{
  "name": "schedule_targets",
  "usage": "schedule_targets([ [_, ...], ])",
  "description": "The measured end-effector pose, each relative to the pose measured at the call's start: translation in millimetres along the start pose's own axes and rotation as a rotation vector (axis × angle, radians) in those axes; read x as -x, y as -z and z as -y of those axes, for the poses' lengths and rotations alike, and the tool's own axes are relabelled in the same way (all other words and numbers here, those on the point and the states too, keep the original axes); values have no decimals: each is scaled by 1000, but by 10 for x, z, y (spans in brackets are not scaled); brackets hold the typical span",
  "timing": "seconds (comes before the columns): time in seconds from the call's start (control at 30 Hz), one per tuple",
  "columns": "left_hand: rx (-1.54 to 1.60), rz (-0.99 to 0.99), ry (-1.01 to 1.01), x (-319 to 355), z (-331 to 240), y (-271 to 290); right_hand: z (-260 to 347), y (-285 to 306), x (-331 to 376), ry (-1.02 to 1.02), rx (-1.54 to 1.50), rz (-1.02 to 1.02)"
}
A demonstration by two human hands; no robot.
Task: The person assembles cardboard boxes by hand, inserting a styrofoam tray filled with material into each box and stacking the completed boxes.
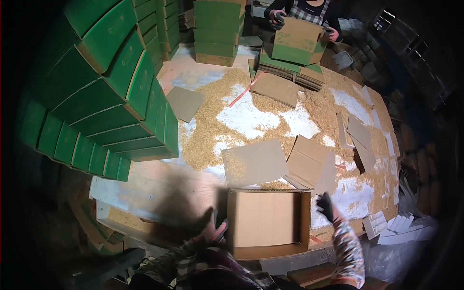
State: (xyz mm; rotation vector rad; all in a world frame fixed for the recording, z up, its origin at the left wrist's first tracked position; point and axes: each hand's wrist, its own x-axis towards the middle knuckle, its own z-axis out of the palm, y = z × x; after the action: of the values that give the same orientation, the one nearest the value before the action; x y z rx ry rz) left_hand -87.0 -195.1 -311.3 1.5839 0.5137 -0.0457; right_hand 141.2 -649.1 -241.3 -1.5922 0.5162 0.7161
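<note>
An open brown cardboard box [268, 222] stands at the near edge of the table, its flaps spread outward. My left hand [212, 227], in a dark glove, is beside the box's left wall with fingers apart. Just off the box's right wall, my right hand [325, 205], also gloved, hovers with fingers spread. Neither hand holds anything. A flat cardboard sheet [253, 162] lies right behind the box.
Tall stacks of green boxes [111, 96] fill the left side. Straw-like chaff [212, 125] and loose cardboard pieces [309, 162] cover the table. Across the table another person's gloved hands [278, 18] hold a green-and-brown box [295, 41]. White packets [401, 227] lie at the right.
</note>
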Motion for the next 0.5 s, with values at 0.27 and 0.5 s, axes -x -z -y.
schedule_targets([
  [0.27,223,98,198,358,-451,-51,-919,-1742,275,39,-169,212],
  [0.5,396,52,-350,1060,52,1635,-929,-3469,543,426,82,399],
])
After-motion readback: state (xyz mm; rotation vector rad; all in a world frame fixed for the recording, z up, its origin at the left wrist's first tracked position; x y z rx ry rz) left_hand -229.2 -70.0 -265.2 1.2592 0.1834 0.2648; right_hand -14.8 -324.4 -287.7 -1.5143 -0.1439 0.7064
